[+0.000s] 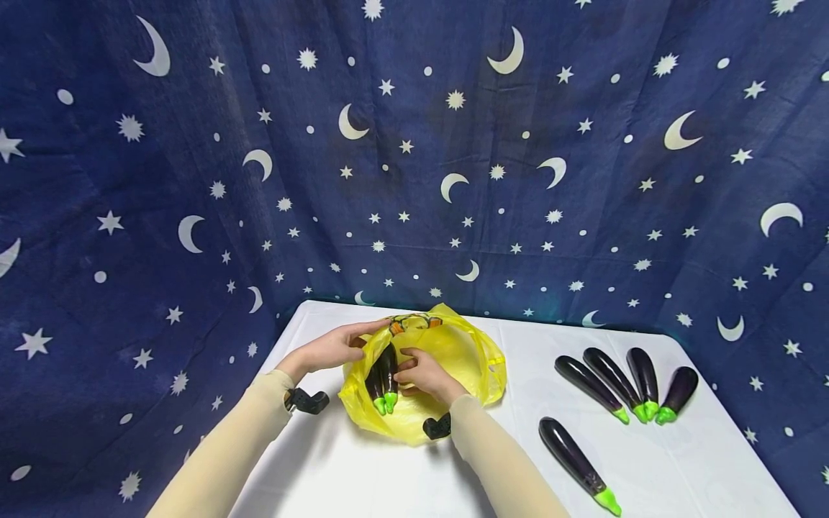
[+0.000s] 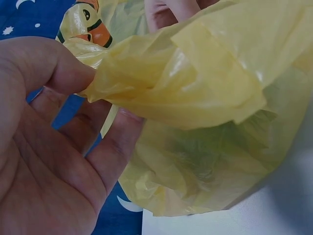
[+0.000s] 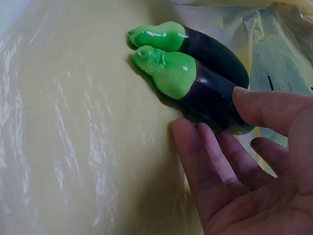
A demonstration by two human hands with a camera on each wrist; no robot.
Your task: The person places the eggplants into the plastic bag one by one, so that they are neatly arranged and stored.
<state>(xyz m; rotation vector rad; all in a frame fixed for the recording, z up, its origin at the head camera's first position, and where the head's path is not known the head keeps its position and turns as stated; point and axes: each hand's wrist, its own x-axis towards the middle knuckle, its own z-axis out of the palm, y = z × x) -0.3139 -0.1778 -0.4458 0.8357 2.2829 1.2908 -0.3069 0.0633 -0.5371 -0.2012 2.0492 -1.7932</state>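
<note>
Two dark purple eggplants with bright green caps lie side by side inside a yellow plastic bag (image 1: 456, 356). My right hand (image 1: 424, 374) reaches into the bag beside the nearer eggplant (image 3: 212, 100). In the right wrist view the thumb tip overlaps its body, and the loosely spread fingertips lie along its side. The other eggplant (image 3: 215, 56) lies just behind it. My left hand (image 1: 337, 347) holds the bag's rim at the left, pinching the folded plastic (image 2: 146, 83) between thumb and fingers.
On the white table (image 1: 505, 475) to the right, several eggplants lie in a fanned group, among them one eggplant (image 1: 589, 385) at its left end. A single eggplant (image 1: 573, 457) lies nearer the front. A blue cloth (image 1: 414, 180) with moons and stars hangs behind the table.
</note>
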